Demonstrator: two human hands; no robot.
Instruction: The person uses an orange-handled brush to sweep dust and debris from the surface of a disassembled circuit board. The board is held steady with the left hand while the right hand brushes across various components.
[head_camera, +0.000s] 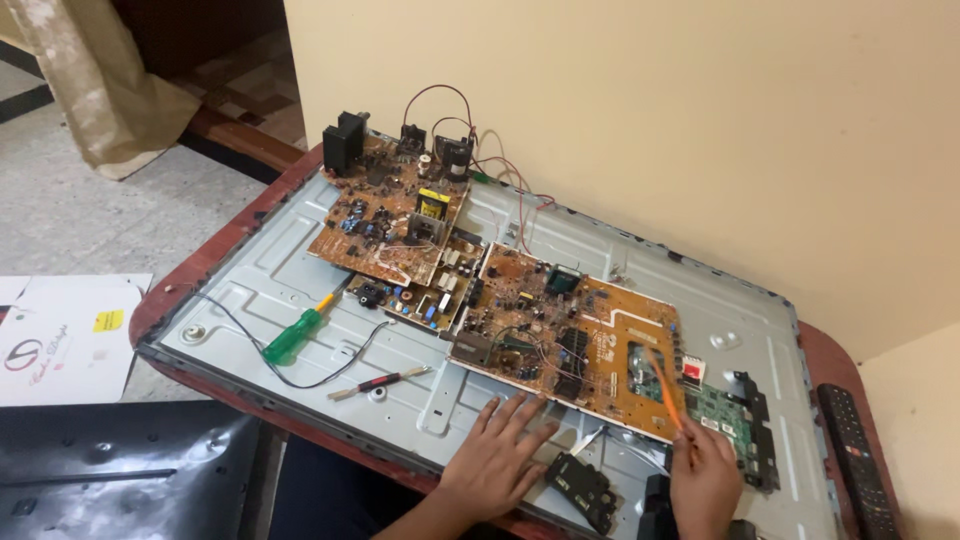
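My left hand (497, 455) lies flat with spread fingers on the metal back panel (290, 275) of a flat screen, its fingertips at the near edge of a large brown circuit board (570, 335). My right hand (706, 482) grips a thin orange tool (662, 385) whose tip points up over the right part of that board, beside a small green circuit board (722, 410). A second brown circuit board (390, 215) with transformers and red wires lies at the far left of the panel.
A green-handled screwdriver (295, 335), a thin black cable and a small red-and-black tool (380, 382) lie on the panel's left. A black remote control (856, 455) rests at the table's right edge. A small black part (585, 490) lies near my hands. A dark cover (120, 470) and white paper (65, 335) lie on the floor.
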